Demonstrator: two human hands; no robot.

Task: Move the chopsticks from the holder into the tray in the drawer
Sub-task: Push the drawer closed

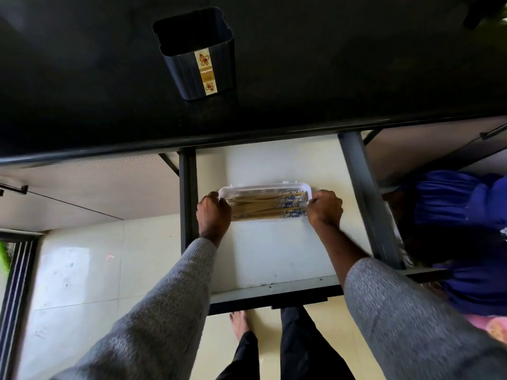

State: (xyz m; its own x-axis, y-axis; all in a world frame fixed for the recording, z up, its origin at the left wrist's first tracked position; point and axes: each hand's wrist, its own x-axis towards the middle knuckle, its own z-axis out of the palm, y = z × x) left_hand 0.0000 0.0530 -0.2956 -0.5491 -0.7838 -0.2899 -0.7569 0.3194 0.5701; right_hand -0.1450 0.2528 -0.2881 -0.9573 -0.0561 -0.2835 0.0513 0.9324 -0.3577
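Observation:
A clear white plastic tray [264, 187] lies crosswise in the open drawer [270, 256], which has a pale floor and dark frame. Several wooden chopsticks [258, 205] with blue-patterned ends lie lengthwise inside the tray. My left hand [213, 213] grips the tray's left end and my right hand [325, 208] grips its right end. The dark square holder [196, 54] with a gold label stands upright on the black countertop above the drawer, and nothing shows in its mouth.
The black countertop [329, 64] fills the top of the view, its front edge overhanging the drawer. Blue cloth [461, 231] hangs to the right of the drawer. Pale floor tiles [82, 270] and my legs show below.

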